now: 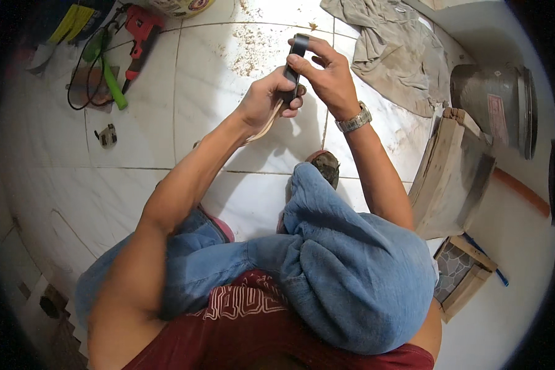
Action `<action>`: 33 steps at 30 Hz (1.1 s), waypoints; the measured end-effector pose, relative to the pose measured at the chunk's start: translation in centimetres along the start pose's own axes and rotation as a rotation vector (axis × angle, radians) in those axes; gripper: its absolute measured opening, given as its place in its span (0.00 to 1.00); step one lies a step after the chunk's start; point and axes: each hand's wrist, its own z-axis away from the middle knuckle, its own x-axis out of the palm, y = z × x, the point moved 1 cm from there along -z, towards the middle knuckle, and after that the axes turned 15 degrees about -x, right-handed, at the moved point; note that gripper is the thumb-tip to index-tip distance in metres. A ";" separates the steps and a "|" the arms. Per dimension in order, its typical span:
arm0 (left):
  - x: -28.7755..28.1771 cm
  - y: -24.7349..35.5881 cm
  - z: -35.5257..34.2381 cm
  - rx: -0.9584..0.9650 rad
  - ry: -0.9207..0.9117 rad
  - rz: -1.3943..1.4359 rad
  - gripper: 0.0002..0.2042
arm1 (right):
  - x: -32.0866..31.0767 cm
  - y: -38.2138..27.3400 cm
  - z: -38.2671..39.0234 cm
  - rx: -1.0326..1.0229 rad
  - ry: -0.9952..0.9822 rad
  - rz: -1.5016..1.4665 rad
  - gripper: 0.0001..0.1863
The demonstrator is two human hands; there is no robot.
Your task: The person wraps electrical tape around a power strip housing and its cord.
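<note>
held piece [292, 73]: black | wires [270, 125]: beige | power tool [143, 36]: red-black | jeans [357, 271]: blue | tiles [142, 145]: white, grey-veined

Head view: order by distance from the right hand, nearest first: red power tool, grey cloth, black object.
From the right hand:
1. Black object: in its grasp.
2. Grey cloth: on the floor, to its right.
3. Red power tool: on the floor, far left.

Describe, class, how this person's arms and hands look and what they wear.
The left hand and right hand wear no gloves, and no sleeves cover the forearms. A silver-coloured watch with a link band circles the right wrist; no watch shows on the left. The dark red shirt leaves the upper left arm bare.
</note>
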 end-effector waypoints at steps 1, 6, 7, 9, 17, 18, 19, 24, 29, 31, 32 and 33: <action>0.2 0.2 0.2 -0.015 -0.010 -0.005 0.18 | -0.1 -0.1 -0.1 -0.022 0.000 -0.066 0.20; 0.7 0.5 0.2 -0.064 0.024 -0.069 0.17 | -1.9 0.4 -0.2 -0.094 -0.047 -0.012 0.19; 0.9 0.5 0.3 -0.082 0.063 -0.099 0.17 | -2.0 0.3 -0.1 -0.089 -0.037 0.031 0.18; 1.1 0.6 0.4 -0.083 0.075 -0.114 0.17 | -2.3 0.2 -0.4 -0.142 -0.022 0.072 0.18; 2.2 1.4 0.8 -0.096 0.146 -0.199 0.10 | -4.3 0.3 -1.0 -0.359 -0.008 0.341 0.11; 2.4 1.2 0.7 -0.101 0.137 -0.192 0.12 | -4.3 0.1 -0.9 -0.359 -0.001 0.344 0.11; 2.5 1.0 0.7 -0.107 0.129 -0.185 0.14 | -4.1 0.0 -0.8 -0.330 0.022 0.324 0.11; 2.9 0.3 1.1 -0.124 0.161 -0.180 0.16 | -3.0 -0.9 -0.6 -0.260 0.121 0.338 0.07; 2.7 0.3 1.4 -0.123 0.148 -0.170 0.15 | -3.4 -2.8 -0.3 -0.256 0.123 0.361 0.03; 3.2 -0.1 1.5 -0.153 0.137 -0.175 0.16 | -4.0 -2.8 -0.1 -0.132 0.154 0.412 0.07; 3.4 -0.3 1.5 -0.183 0.129 -0.178 0.17 | -4.2 -2.6 -0.2 -0.132 0.156 0.414 0.07; 3.5 -0.5 1.4 -0.177 0.131 -0.177 0.21 | -4.3 -2.2 -0.3 -0.207 0.161 0.396 0.10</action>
